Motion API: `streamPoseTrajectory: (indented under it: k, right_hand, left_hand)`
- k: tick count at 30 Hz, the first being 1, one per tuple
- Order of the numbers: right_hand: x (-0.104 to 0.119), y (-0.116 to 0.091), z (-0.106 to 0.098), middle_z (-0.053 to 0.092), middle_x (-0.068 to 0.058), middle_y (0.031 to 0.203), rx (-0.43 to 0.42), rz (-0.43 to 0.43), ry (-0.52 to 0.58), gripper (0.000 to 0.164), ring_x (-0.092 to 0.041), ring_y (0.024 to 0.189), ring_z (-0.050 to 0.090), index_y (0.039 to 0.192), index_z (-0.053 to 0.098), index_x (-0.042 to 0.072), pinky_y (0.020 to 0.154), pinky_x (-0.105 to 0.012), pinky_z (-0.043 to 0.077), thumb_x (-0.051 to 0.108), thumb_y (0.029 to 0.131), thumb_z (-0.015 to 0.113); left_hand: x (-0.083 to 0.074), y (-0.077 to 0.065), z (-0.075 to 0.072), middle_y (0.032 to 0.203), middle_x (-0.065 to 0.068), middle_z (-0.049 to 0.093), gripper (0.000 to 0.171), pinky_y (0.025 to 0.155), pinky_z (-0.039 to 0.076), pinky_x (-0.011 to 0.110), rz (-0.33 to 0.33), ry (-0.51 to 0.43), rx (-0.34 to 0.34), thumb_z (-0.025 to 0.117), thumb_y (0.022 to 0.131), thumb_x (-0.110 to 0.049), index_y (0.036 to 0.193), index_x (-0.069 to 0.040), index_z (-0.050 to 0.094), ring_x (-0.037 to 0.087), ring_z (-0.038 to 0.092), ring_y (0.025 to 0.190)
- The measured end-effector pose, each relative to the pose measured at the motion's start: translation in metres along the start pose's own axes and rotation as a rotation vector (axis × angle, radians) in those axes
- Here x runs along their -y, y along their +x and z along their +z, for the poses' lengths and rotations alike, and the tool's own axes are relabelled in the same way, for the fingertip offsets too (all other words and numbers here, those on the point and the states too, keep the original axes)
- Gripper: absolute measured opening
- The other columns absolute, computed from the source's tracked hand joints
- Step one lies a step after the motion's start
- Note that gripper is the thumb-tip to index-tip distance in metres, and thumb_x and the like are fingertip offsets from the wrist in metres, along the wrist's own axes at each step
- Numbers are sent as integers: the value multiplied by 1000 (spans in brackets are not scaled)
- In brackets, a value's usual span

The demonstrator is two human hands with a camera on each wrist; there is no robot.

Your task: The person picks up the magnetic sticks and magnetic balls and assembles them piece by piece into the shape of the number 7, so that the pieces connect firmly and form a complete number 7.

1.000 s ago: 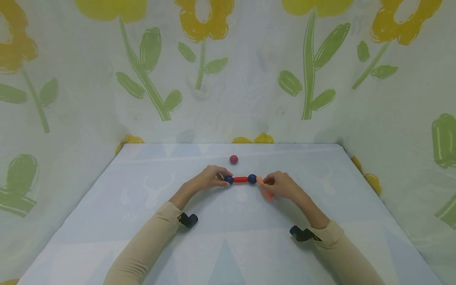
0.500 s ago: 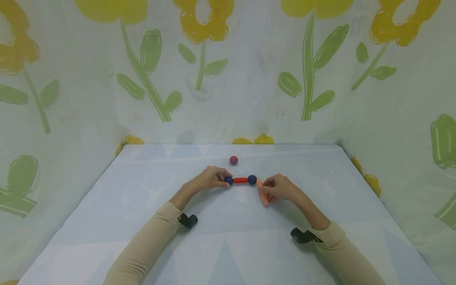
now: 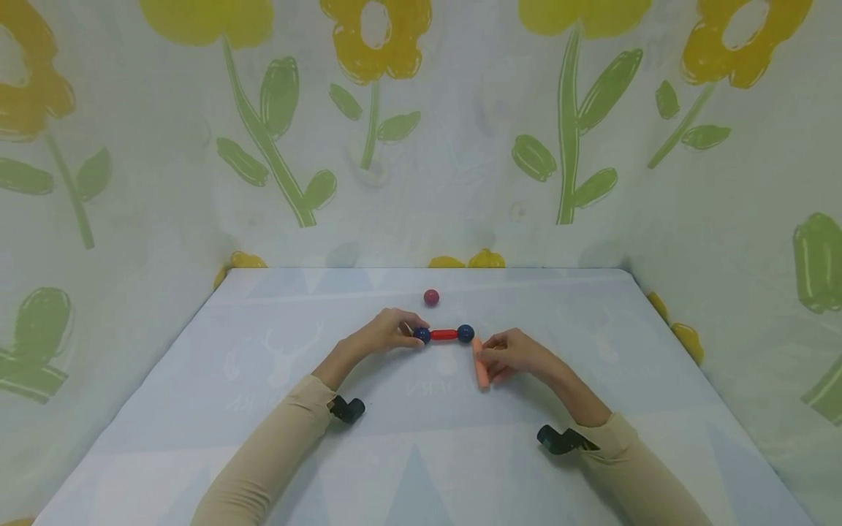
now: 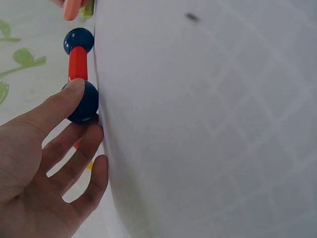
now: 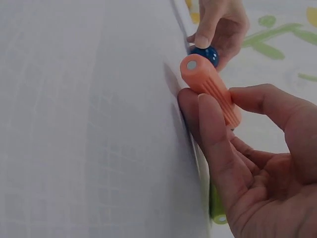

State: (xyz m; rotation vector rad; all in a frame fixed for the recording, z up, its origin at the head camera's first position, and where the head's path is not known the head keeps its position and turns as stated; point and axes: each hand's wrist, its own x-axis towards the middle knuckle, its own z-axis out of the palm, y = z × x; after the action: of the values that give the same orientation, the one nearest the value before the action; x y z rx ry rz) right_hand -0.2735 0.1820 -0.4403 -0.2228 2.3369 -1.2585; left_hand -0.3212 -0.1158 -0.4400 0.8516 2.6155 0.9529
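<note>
In the head view, my left hand (image 3: 393,330) pinches a dark blue ball (image 3: 422,335) between thumb and fingers. A red rod (image 3: 444,334) joins it to a second dark blue ball (image 3: 465,333) on the right. My right hand (image 3: 518,352) pinches an orange rod (image 3: 481,363), whose far end lies close to that second ball. The right wrist view shows the orange rod's (image 5: 210,89) ridged side and a round silvery spot on its end. A green piece (image 5: 218,206) shows partly hidden behind the right hand's fingers.
A dark red ball (image 3: 431,297) lies on the table (image 3: 421,416) beyond the joined pieces. A black camera mount (image 3: 347,409) sits at the left wrist, another black mount (image 3: 559,440) at the right. Flower-patterned cloth (image 3: 447,183) hangs behind and beside the table.
My right hand has shifted slightly nearer the body and turned the orange rod, so its near end swings left and its far end drops just below the right blue ball. The left hand holds still.
</note>
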Motion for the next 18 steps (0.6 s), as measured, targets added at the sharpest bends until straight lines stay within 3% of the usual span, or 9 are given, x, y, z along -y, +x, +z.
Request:
streamPoseTrajectory:
  k: [10, 18]
  right_hand:
    - [0, -6, 0, 71, -11, 92, 99, -17, 127, 42, -16, 75, 72, 120, 57, -8, 70, -28, 59, 25, 95, 62]
    - [-4, 2, 6, 71, -8, 91, 75, 44, 157, 50, -15, 75, 72, 125, 57, -8, 69, -26, 59, 30, 92, 65]
  left_hand:
    - [-1, 1, -2, 115, 2, 71, 38, 81, 54, 23, 3, 9, 2, 74, 88, -22, 124, -14, 68, 14, 63, 95]
    - [0, 0, -1, 115, 2, 72, 37, 82, 54, 24, 4, 12, 3, 74, 88, -23, 124, -13, 68, 14, 63, 95]
